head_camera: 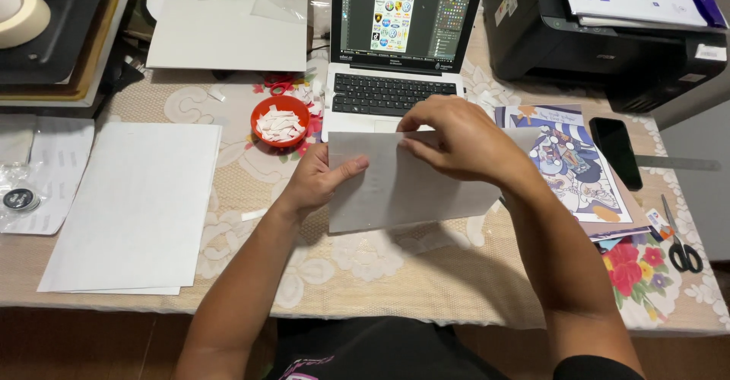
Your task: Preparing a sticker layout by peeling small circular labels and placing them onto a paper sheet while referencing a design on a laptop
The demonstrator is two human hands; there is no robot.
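Observation:
Both of my hands hold one white sheet of paper (403, 190) above the table, just in front of an open laptop (399, 53). My left hand (319, 178) grips the sheet's left edge with the thumb lying on top. My right hand (456, 140) pinches the sheet near its upper middle, fingers curled over the top edge. The sheet hides part of the laptop's palm rest.
A stack of white sheets (137, 205) lies at left, a red bowl of paper scraps (280, 120) beside the laptop. At right are a colourful illustrated print (578, 167), a black phone (616, 152), scissors (680, 247) and a black printer (601, 30). Another white sheet (228, 34) lies behind.

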